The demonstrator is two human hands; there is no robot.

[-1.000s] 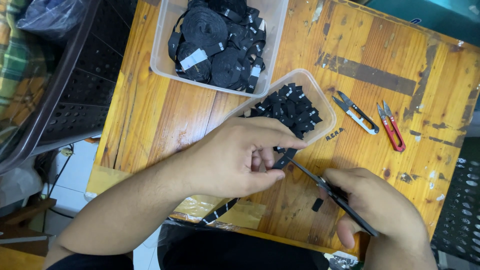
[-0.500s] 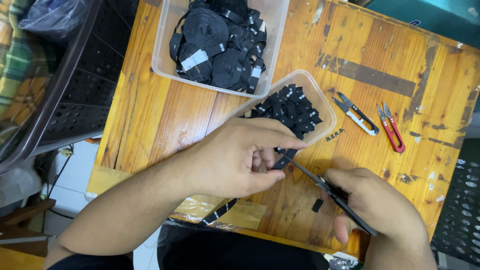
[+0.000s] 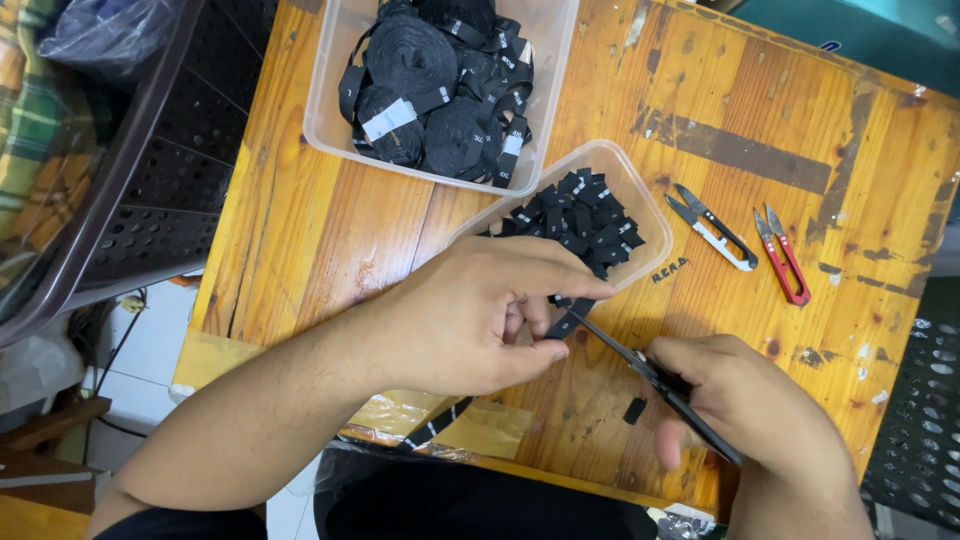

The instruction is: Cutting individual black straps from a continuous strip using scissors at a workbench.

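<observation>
left hand (image 3: 470, 315) is curled over the middle of the wooden table (image 3: 320, 230), thumb and fingers pinching a short piece of black strap (image 3: 568, 322) that pokes out just past the fingertips. right hand (image 3: 745, 415) is closed around the handles of black scissors (image 3: 660, 383), blades angled up and left, the tip right at the strap end, touching or just about; whether the blades are parted there is too fine to tell. a small black cut piece (image 3: 634, 410) lies on the wood just below the blades, beside the right hand. just above the left hand sits a small clear tray (image 3: 640, 195) heaped with black cut pieces. further up, a bigger clear tub (image 3: 330, 135) holds rolls of black strap with white tags. off to the right, well apart from the hands, two thread snips lie side by side, one white-handled (image 3: 712, 227), one red-handled (image 3: 782, 255). a dark perforated crate (image 3: 170, 170) stands to the left of the table.
</observation>
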